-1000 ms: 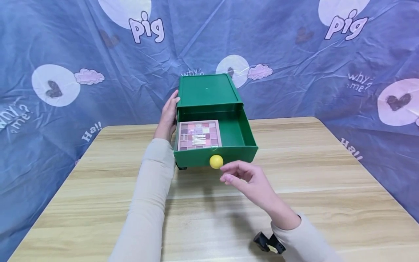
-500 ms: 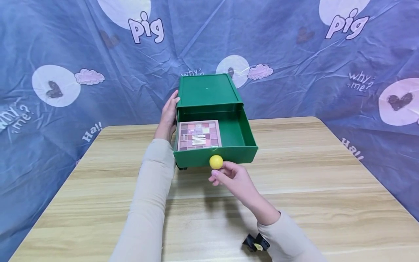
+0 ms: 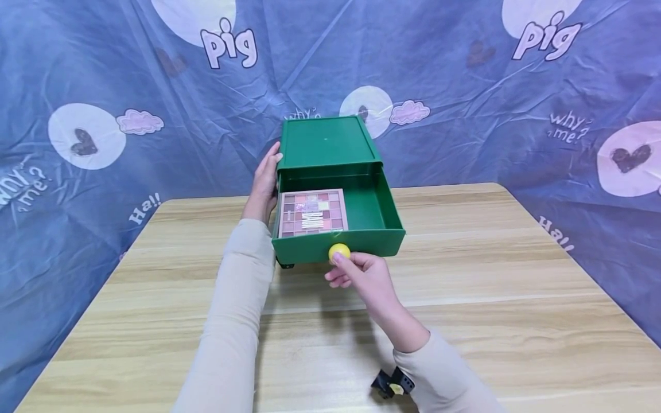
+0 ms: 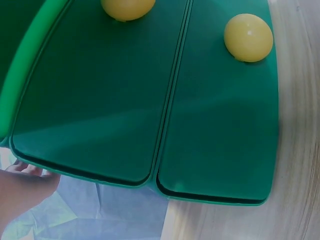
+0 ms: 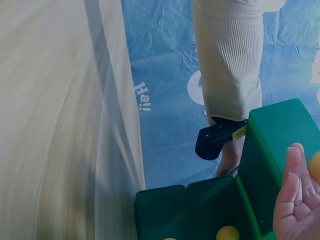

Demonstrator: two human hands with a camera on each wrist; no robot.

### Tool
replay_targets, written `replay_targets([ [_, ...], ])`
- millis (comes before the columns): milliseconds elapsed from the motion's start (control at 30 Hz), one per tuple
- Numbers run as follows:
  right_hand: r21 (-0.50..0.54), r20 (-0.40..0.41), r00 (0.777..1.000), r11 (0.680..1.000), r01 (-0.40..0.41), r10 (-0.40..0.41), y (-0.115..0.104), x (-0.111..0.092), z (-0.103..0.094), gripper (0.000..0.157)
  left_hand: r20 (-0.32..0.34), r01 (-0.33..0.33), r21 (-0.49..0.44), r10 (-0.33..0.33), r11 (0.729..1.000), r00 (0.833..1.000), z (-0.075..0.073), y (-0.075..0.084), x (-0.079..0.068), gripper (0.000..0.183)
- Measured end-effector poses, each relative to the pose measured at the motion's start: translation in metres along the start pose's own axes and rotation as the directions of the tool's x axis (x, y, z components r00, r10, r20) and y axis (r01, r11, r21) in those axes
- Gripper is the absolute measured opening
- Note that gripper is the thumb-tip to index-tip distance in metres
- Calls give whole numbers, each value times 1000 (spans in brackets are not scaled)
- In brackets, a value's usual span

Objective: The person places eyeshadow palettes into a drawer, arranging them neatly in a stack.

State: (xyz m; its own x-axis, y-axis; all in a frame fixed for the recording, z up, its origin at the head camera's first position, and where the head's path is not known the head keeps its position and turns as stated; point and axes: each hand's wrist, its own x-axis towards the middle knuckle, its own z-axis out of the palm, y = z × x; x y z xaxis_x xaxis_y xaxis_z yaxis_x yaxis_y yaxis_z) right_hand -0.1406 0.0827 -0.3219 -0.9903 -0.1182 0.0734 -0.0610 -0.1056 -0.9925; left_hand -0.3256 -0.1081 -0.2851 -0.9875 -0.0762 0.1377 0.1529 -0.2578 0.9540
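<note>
A green plastic drawer cabinet stands on the table with its top drawer pulled out. Inside the drawer, on the left, lies a pink-framed eyeshadow palette. My left hand lies along the cabinet's left side near the top, fingers pointing back; its far side is hidden. At the drawer front my right hand pinches the round yellow knob, thumb over its front. The right wrist view has this hand at the lower right, beside the same knob.
Lower closed drawers with yellow knobs show in the left wrist view. The wooden table extends on both sides of the cabinet. Behind it hangs a blue printed cloth. A black wrist camera sits at the right sleeve.
My right hand has moved left to the yellow knob and its thumb now covers part of it. The left hand, drawer and palette have stayed in place.
</note>
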Motion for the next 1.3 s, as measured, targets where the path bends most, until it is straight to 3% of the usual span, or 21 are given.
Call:
replay_targets([
  [467,2,-46,998,999,42,-42,2,10,4,35,4,-8,-1,8,1000,1000,0,3,-1,50],
  [733,2,-33,982,983,186,-186,25,33,0,33,-19,-30,15,30,999,999,2,4,-3,50],
  [867,-26,-91,988,993,119,-121,8,34,6,34,-14,-31,26,31,999,999,2,4,-3,51],
  [933,-38,-92,985,989,144,-147,41,59,-2,32,-11,-24,27,25,999,1000,2,4,-3,51],
  [967,-48,-109,987,992,117,-122,37,59,0,35,-9,-20,33,20,999,1000,2,4,-2,51],
  [1000,-40,-100,985,990,134,-137,54,72,-4,34,-10,-15,35,16,999,1000,2,3,-2,51],
  [1067,-34,-82,980,983,178,-180,61,81,-6,36,-13,-15,42,16,999,1000,2,3,-1,51],
  [1100,-34,-78,979,982,188,-190,60,83,-6,38,-15,-18,44,19,999,1000,2,3,-1,51],
  [1167,-27,-89,983,987,156,-158,24,67,2,41,-18,-24,41,25,999,1000,2,3,0,51],
  [1200,-24,-88,982,986,163,-164,22,68,2,41,-19,-28,39,29,999,999,2,3,0,51],
  [1233,-34,-104,984,989,143,-145,4,60,6,42,-17,-27,35,28,999,999,2,3,0,51],
  [1300,-16,-99,984,989,150,-151,20,75,2,40,-13,-31,29,31,999,999,2,2,0,50],
])
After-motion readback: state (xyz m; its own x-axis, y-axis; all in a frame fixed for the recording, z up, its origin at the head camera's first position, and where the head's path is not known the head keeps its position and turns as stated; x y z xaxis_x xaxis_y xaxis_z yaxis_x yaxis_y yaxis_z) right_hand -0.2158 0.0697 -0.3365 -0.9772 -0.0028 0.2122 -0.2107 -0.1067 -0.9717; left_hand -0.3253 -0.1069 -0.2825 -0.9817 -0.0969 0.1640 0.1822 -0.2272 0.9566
